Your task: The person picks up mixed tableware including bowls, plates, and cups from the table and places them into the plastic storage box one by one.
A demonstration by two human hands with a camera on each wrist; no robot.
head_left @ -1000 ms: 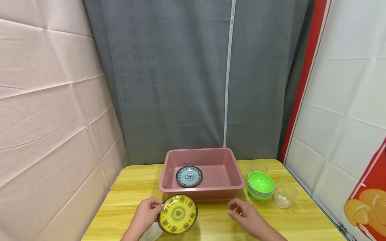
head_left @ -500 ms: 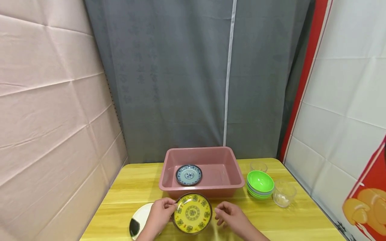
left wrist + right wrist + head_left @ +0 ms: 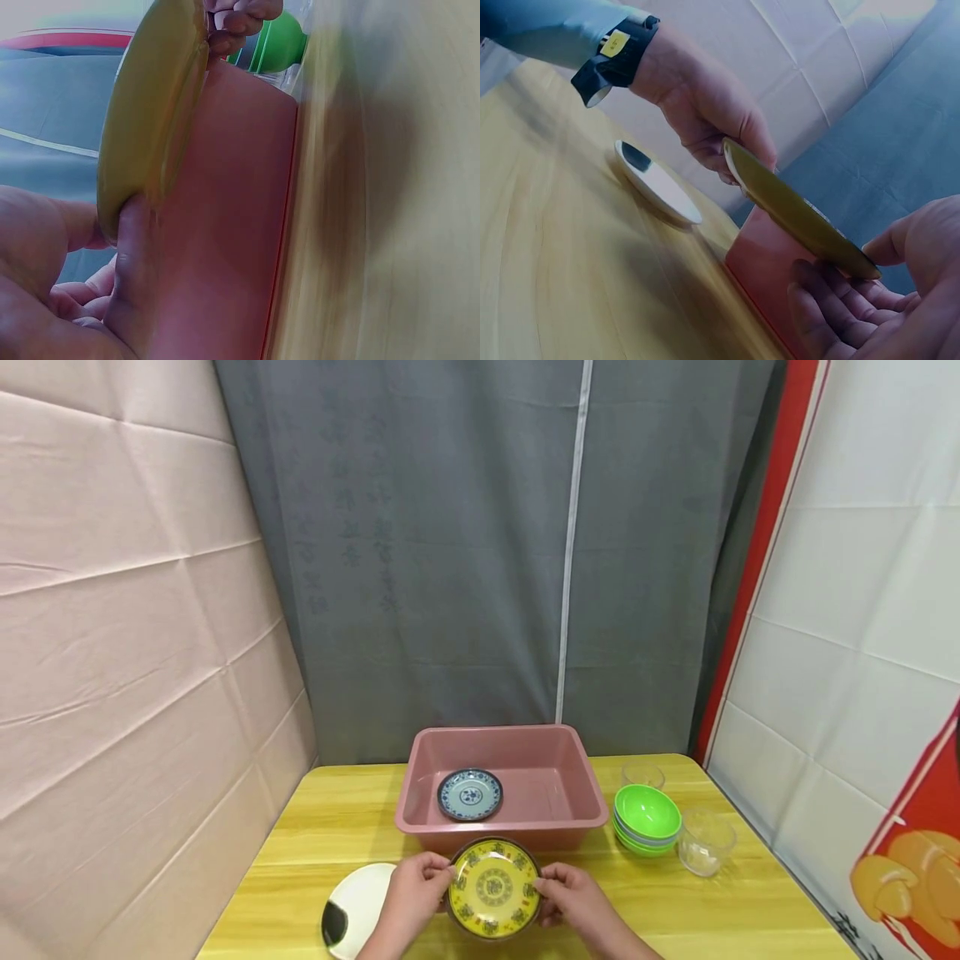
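A yellow patterned plate (image 3: 494,888) with a dark rim is held up in front of the pink basin, tilted toward the head camera. My left hand (image 3: 414,893) pinches its left edge, thumb on the face and fingers behind. On the opposite edge my right hand (image 3: 574,902) pinches the rim the same way. In the right wrist view the plate (image 3: 795,214) shows edge-on, above the wooden table, between both hands. A white plate (image 3: 365,903) with a black patch lies on the table beside my left wrist.
The pink basin (image 3: 510,841) stands at the back of the wooden table (image 3: 315,827) with a blue-patterned plate (image 3: 470,795) inside. To its right are stacked bowls, the top one green (image 3: 648,812), and two clear glass cups, one in front (image 3: 707,843).
The yellow plate has moved right in my left hand, uncovering the white plate. My right hand has come in from the right and now grips the plate's right edge.
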